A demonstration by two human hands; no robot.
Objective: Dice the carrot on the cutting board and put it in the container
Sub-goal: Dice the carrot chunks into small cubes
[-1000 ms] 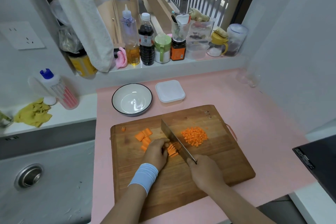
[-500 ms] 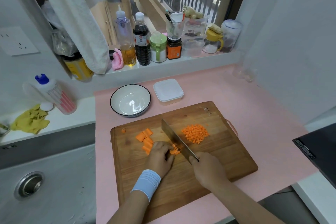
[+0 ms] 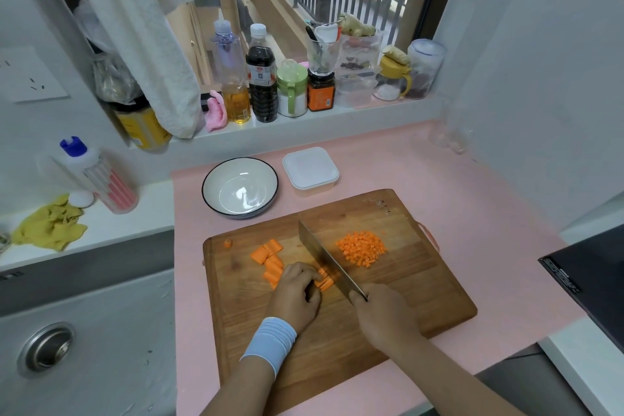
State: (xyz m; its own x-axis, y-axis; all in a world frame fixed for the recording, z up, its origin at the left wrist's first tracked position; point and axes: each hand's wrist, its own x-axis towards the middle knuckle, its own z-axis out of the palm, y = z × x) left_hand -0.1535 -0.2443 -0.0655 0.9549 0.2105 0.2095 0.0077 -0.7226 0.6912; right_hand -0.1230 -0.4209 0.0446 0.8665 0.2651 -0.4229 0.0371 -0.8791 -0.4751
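A wooden cutting board (image 3: 398, 284) lies on the pink counter. My right hand (image 3: 383, 316) grips the handle of a cleaver (image 3: 324, 258), whose blade rests on carrot strips (image 3: 325, 279). My left hand (image 3: 297, 294) holds those strips down just left of the blade. Larger carrot chunks (image 3: 268, 258) lie left of my left hand, and one small piece (image 3: 228, 243) sits near the board's left edge. A pile of diced carrot (image 3: 362, 248) lies right of the blade. Behind the board stand a white lidded container (image 3: 310, 170) and an empty bowl (image 3: 239, 186).
Bottles and jars (image 3: 263, 78) line the windowsill at the back. A sink (image 3: 67, 341) is to the left, with a yellow cloth (image 3: 50, 228) and a dish soap bottle (image 3: 98, 176) on its ledge. A black cooktop (image 3: 594, 273) sits at the right edge.
The view has shifted slightly. The cleaver keeps chopping the strips under my left hand, and both hands stay in nearly the same place on the board.
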